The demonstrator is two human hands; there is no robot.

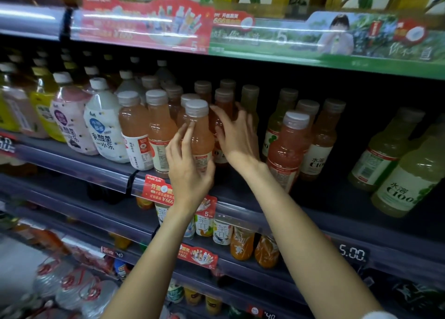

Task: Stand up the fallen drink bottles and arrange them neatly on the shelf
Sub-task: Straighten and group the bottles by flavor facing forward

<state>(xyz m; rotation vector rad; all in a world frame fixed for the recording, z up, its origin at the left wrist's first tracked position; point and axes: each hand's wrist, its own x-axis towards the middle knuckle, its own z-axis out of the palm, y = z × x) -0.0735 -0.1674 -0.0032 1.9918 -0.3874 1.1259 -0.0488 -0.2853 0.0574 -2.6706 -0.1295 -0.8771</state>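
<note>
An upright orange-pink drink bottle (200,135) with a grey cap stands at the front of the middle shelf (337,198). My left hand (186,164) wraps its lower body, fingers on its neck and label. My right hand (237,138) is just right of it, fingers spread, reaching between it and the darker orange bottle (222,107) behind; whether it touches is unclear. More pink bottles (134,131) stand to the left, a red-pink one (287,147) to the right. Pale yellow-green bottles (407,181) at far right lean over.
White and pink yoghurt-drink bottles (103,123) fill the shelf's left part. A bare gap of shelf lies between the red-pink bottle and the leaning yellow-green ones. Price rails with promo tags (159,191) run along shelf edges. Lower shelves hold tea and juice bottles (222,232).
</note>
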